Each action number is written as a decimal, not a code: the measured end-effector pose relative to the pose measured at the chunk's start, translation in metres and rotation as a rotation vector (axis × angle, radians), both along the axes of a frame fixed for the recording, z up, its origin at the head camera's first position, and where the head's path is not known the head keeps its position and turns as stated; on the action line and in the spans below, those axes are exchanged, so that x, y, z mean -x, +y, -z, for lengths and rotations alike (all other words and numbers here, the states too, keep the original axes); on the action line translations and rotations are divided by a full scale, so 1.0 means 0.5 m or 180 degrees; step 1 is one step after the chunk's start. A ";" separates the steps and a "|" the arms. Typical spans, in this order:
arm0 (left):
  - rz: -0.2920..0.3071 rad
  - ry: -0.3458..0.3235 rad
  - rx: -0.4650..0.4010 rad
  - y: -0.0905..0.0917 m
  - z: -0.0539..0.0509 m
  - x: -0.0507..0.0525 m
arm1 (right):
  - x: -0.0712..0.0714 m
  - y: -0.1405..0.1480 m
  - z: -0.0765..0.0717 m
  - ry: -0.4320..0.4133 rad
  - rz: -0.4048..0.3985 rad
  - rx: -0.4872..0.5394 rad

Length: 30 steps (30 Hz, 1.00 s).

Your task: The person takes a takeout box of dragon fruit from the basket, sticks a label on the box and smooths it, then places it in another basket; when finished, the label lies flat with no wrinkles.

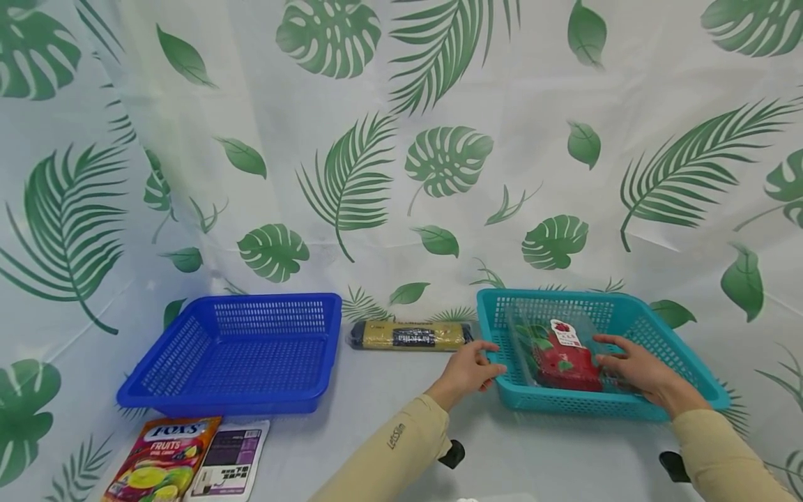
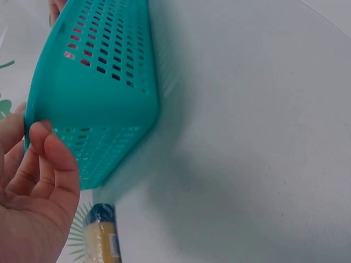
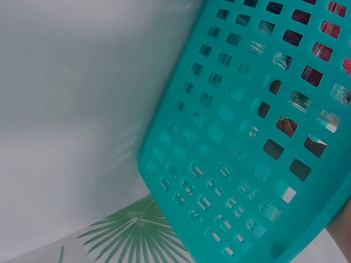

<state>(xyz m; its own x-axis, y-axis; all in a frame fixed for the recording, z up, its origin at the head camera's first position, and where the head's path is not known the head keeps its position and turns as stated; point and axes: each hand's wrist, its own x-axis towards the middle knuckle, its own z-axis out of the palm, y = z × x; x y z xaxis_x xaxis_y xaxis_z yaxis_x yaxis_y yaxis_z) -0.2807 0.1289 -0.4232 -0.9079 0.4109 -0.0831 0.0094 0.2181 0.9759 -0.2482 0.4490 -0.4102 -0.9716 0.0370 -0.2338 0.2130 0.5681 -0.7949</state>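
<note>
In the head view my left hand [image 1: 467, 373] is at the near left corner of the teal basket [image 1: 546, 401]. Its thumb and fingers pinch the basket's rim, as the left wrist view shows up close. Inside the basket lies a clear plastic pack [image 1: 567, 362] with red and green colours and a white label. My right hand [image 1: 643, 373] reaches over the basket and grips the pack's right side; its lower fingers are partly hidden. The right wrist view shows mostly the basket's perforated wall [image 3: 230, 137], with bits of fingers and the pack behind its holes.
A blue basket [image 1: 226, 404] stands on the left of the white table [image 1: 370, 425]. Between the baskets, a yellow and dark spaghetti pack [image 1: 410, 336] lies near the leaf-patterned backdrop. A Fox's candy bag [image 1: 163, 453] and a white and purple packet [image 1: 228, 457] lie at front left.
</note>
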 end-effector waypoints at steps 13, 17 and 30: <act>-0.0013 0.0040 0.0059 -0.006 -0.001 0.004 | 0.004 -0.007 -0.001 -0.0006 0.0009 0.0026; -0.0007 0.0051 0.0072 -0.008 0.000 0.005 | 0.005 -0.010 0.001 -0.0011 0.0011 0.0053; 0.0272 0.0027 0.0142 -0.052 0.003 0.005 | 0.009 -0.013 0.013 0.0042 -0.0010 -0.0006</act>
